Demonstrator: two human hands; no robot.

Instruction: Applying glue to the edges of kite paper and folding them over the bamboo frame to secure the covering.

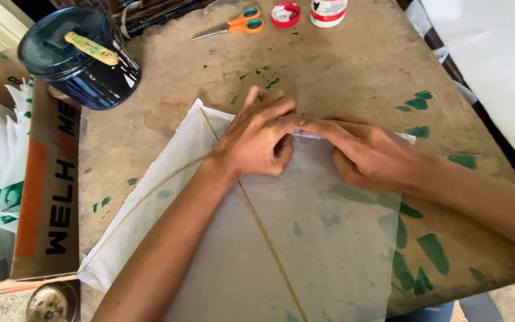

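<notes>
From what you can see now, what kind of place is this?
Probably a small craft workshop where paper kites are made. Both hands press a thin paper sheet with stick ribs on a paint-stained table; scissors and a glue bottle lie near.

Kite paper (pixel 305 238) cut off btm; fingers (pixel 305 126) hide its edge.

A worn brown table (pixel 353 65), blotched with green paint marks, carries everything here. A thin translucent paper sheet (pixel 323 238) with slim bamboo sticks (pixel 263 229) across it lies flat over the near half, reaching the front edge. At the far edge lie orange-handled scissors (pixel 233 25), a red lid (pixel 285 14) and a white bottle (pixel 328 12) just beside it, while a dark round tin (pixel 81 59) stands at the far left corner, with a cardboard box (pixel 46 197) at the table's left side.
</notes>
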